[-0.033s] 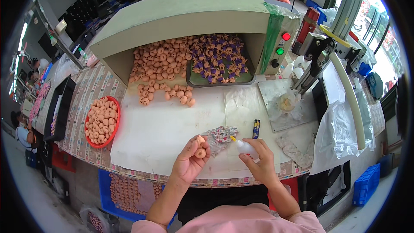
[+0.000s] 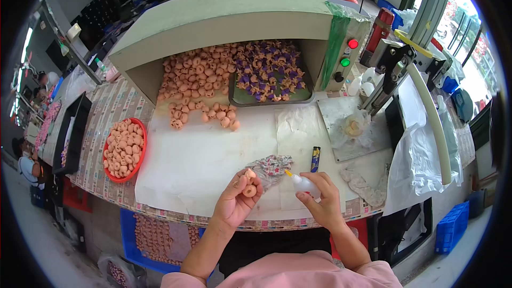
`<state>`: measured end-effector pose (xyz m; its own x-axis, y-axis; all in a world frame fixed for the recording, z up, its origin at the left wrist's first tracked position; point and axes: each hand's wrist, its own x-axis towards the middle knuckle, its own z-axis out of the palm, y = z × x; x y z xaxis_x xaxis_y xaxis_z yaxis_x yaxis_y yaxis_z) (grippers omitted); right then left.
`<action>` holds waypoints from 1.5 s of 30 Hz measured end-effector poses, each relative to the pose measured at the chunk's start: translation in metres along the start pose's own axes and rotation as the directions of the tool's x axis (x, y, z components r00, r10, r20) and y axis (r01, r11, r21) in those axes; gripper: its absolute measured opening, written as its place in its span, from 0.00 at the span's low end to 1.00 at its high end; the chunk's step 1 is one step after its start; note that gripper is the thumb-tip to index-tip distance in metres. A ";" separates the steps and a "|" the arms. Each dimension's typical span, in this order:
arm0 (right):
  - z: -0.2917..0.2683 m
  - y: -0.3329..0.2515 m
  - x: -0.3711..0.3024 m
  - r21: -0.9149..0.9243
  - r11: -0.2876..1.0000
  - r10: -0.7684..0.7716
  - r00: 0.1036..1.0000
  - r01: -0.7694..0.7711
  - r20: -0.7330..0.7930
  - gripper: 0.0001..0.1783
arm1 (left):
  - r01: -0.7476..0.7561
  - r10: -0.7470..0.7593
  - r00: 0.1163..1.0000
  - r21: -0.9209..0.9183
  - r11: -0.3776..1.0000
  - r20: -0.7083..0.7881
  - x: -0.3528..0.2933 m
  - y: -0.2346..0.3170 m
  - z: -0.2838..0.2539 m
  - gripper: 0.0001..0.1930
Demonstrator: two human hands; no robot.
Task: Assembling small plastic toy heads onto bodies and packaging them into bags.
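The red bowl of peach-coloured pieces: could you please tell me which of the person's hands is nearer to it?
Left. The left hand, holding a small peach-coloured piece, is just right of the red bowl; the right hand, gripping a squeeze bottle, lies farther right, beyond the left.

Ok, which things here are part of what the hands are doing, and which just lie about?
In use:
left hand holding peach ring piece
right hand holding small squeeze bottle

Lying about:
red tray
blue lighter
patterned cloth
purple pieces

The person wears a pink short-sleeved top, forearms and both hands bare, without gloves, rings or watch.
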<state>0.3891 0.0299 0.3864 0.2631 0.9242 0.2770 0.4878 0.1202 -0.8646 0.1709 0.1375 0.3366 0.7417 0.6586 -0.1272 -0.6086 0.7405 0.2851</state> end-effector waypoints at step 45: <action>-0.016 0.010 -0.023 -0.099 0.987 -0.145 0.961 0.125 -0.235 0.22 | 0.065 -0.059 0.987 0.039 0.997 -0.150 0.015 -0.063 -0.003 0.17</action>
<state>0.4016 0.0035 0.3778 0.3777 0.7857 0.4899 0.5968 0.1980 -0.7776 0.2194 0.1010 0.3143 0.7253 0.6265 -0.2853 -0.5474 0.7762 0.3129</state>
